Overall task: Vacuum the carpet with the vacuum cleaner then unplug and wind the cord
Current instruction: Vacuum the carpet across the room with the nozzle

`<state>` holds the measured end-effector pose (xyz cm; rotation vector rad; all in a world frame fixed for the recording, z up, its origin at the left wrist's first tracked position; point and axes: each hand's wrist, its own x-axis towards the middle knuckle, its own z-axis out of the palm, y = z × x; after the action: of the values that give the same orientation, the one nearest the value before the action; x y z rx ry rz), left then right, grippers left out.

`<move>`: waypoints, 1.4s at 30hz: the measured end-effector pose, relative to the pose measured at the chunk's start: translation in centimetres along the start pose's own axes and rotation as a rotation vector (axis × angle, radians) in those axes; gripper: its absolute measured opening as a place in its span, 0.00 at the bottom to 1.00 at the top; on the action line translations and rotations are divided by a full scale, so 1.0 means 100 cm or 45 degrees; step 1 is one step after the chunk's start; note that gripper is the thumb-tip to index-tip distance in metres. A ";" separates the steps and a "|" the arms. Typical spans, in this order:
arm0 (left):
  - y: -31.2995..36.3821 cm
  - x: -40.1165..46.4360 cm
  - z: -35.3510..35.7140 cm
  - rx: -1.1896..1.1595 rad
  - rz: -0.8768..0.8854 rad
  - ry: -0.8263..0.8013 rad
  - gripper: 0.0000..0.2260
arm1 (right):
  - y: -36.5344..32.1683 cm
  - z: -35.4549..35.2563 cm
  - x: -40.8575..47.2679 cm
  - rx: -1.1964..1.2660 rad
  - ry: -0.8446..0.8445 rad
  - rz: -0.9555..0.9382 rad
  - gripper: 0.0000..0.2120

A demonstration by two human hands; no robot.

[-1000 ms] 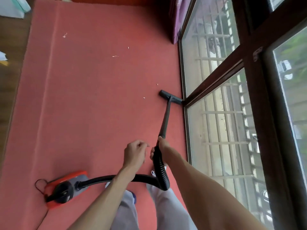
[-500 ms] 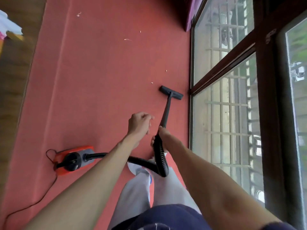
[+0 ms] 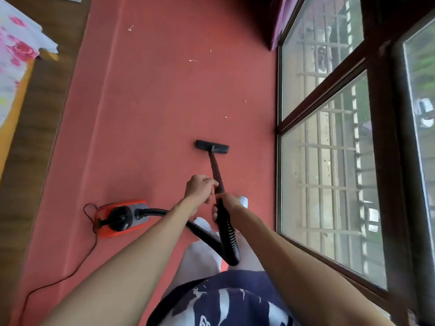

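I see my left hand (image 3: 200, 187) and right hand (image 3: 227, 203) both clenched around the black vacuum wand (image 3: 216, 170), left above right. Its flat black floor nozzle (image 3: 212, 147) sits on the salmon-red carpet (image 3: 153, 109), near the glass window (image 3: 320, 147). The red canister vacuum cleaner (image 3: 121, 217) lies at my left, its thin black cord (image 3: 58, 281) trailing back across the carpet.

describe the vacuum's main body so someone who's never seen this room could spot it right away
Start at the red carpet that runs alongside the big window. On the carpet's left part, away from the glass and left of the person's arms, sits the vacuum body. It is the only bright orange-red box there, with a grey top, a black handle, a black hose plugged into it and a thin cord trailing off behind.
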<state>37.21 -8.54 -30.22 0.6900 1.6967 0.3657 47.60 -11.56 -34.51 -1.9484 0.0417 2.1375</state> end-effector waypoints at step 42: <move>0.168 0.160 -0.030 -0.324 -0.163 0.144 0.08 | -0.206 0.064 0.038 0.402 -0.156 0.040 0.15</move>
<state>36.62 14.72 -32.11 0.3784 1.7525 0.5270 45.25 10.23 -34.59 -1.6465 0.3662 2.1146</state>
